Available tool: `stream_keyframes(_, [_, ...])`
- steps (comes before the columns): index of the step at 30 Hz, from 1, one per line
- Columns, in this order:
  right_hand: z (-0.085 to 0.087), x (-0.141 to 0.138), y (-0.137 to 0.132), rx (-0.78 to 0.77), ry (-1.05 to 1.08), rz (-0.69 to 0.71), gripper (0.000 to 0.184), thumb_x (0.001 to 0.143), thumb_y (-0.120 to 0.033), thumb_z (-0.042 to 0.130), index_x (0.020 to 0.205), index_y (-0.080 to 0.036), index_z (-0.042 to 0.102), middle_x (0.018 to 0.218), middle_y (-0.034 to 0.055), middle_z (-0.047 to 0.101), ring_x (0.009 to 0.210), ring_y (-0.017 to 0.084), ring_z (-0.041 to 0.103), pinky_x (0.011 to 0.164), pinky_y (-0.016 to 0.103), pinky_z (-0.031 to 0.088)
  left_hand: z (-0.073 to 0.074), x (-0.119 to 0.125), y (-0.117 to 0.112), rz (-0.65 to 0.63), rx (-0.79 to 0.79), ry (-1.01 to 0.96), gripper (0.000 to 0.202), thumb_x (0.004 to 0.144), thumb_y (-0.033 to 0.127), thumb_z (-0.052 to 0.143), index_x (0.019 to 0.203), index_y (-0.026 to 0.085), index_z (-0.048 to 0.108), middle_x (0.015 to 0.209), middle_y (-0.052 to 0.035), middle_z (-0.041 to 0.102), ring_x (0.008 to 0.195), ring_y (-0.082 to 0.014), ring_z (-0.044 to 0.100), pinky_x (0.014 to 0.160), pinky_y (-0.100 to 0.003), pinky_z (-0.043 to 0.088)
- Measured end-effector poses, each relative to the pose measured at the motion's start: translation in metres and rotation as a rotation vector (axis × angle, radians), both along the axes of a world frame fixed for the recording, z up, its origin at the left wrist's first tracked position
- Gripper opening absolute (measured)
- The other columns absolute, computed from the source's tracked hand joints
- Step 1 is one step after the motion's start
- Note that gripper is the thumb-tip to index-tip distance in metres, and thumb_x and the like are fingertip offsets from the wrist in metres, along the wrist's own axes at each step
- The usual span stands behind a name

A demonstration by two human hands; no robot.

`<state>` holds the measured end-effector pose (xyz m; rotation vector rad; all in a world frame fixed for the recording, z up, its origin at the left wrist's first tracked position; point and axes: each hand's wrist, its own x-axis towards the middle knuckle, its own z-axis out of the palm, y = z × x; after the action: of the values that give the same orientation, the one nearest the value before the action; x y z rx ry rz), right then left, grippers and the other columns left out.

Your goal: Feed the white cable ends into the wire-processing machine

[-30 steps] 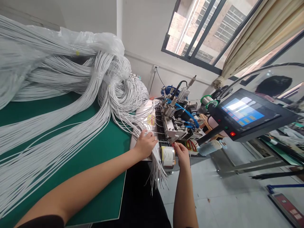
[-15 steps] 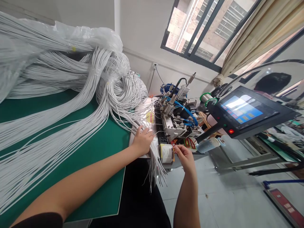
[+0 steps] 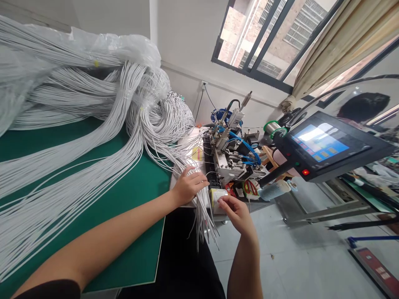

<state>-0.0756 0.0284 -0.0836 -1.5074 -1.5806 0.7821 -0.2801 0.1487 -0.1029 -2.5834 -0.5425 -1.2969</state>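
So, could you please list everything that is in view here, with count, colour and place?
cable bundles: many, white, piled across the mat
plastic bag: one, clear, over the pile's top
mat: one, green, on the bench
machine: one, metal with blue hoses, beyond the hands
touchscreen panel: one, black, right of the machine
window: one, dark frame, above
curtain: one, beige, right of the window
left hand: on the cable ends
right hand: pinching something small, beside the machine
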Motion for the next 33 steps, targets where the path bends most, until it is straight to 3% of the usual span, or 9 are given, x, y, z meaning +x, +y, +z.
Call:
stream_keyframes(4, [-0.001,-0.008,-0.003,-0.050,-0.037,0.082,0.028,0.085,-0.041,0.060,0.104,-0.020,0.062,0.073,0.0014,0.061,0.060,0.014,0.050,0.054,0.024,0.039,0.001,-0.001,-0.001,-0.014,0.006,-0.001,0.032,0.093,0.009,0.036,0.097,0.021,0.064,0.095,0.0012,0.071,0.089,-0.0108,0.063,0.101,-0.038,0.028])
stream_keyframes(9, [0.002,-0.011,-0.005,0.011,-0.032,0.203,0.034,0.094,-0.032,0.045,0.127,-0.025,0.051,0.087,0.0025,0.068,0.068,0.014,0.055,0.065,0.025,0.043,0.000,0.000,0.000,-0.006,0.070,0.055,0.032,0.095,0.011,0.035,0.096,0.022,0.065,0.094,0.0006,0.071,0.085,-0.0106,0.063,0.097,-0.037,0.029])
stream_keyframes(14, [0.002,-0.015,-0.005,0.087,-0.098,0.266,0.026,0.089,-0.030,0.056,0.113,-0.026,0.064,0.099,0.0043,0.069,0.060,0.012,0.053,0.057,0.025,0.042,-0.001,0.003,0.001,0.050,0.126,0.098,0.024,0.095,0.014,0.042,0.094,0.020,0.065,0.094,0.0002,0.070,0.082,-0.0122,0.061,0.093,-0.037,0.031])
stream_keyframes(16, [-0.001,-0.014,-0.006,0.171,-0.070,0.166,0.019,0.087,-0.031,0.059,0.102,-0.024,0.069,0.092,0.0060,0.070,0.068,0.016,0.059,0.061,0.027,0.045,-0.002,0.004,0.000,0.080,0.131,0.139,0.022,0.094,0.014,0.043,0.094,0.019,0.065,0.094,-0.0005,0.069,0.084,-0.0127,0.060,0.093,-0.037,0.031])
stream_keyframes(18, [-0.005,-0.013,-0.006,0.278,0.050,-0.042,0.018,0.088,-0.034,0.059,0.099,-0.022,0.068,0.084,0.0063,0.070,0.065,0.017,0.059,0.059,0.028,0.045,-0.003,0.005,0.000,0.106,0.121,0.169,0.022,0.094,0.014,0.044,0.094,0.019,0.065,0.094,-0.0009,0.068,0.085,-0.0125,0.060,0.094,-0.037,0.031])
stream_keyframes(20, [-0.010,-0.010,-0.005,0.360,0.195,-0.252,0.021,0.088,-0.038,0.058,0.099,-0.022,0.066,0.078,0.0051,0.069,0.054,0.013,0.052,0.050,0.027,0.040,-0.003,0.006,0.001,0.120,0.113,0.176,0.023,0.094,0.013,0.043,0.097,0.019,0.065,0.095,-0.0014,0.068,0.087,-0.0123,0.060,0.096,-0.037,0.030])
stream_keyframes(22, [-0.014,-0.008,-0.004,0.382,0.273,-0.361,0.024,0.088,-0.042,0.057,0.098,-0.021,0.065,0.077,0.0045,0.068,0.048,0.011,0.045,0.045,0.026,0.036,-0.004,0.006,0.001,0.112,0.120,0.164,0.025,0.094,0.012,0.042,0.101,0.019,0.065,0.098,-0.0020,0.068,0.088,-0.0122,0.061,0.097,-0.037,0.030])
stream_keyframes(29, [-0.014,-0.009,0.004,0.176,0.241,-0.230,0.030,0.084,-0.043,0.062,0.101,-0.019,0.068,0.084,0.0073,0.071,0.048,0.010,0.045,0.044,0.025,0.037,0.000,0.002,0.002,-0.044,0.186,0.163,0.030,0.095,0.010,0.043,0.116,0.023,0.059,0.095,0.0014,0.070,0.077,-0.0085,0.061,0.096,-0.036,0.031])
stream_keyframes(33, [-0.020,-0.008,0.010,0.239,0.314,-0.390,0.027,0.078,-0.043,0.069,0.089,-0.018,0.071,0.086,0.0072,0.071,0.065,0.016,0.059,0.054,0.026,0.045,0.001,0.002,0.002,-0.047,0.202,0.113,0.023,0.095,0.017,0.048,0.114,0.024,0.059,0.076,0.0063,0.067,0.066,-0.0080,0.057,0.089,-0.033,0.034])
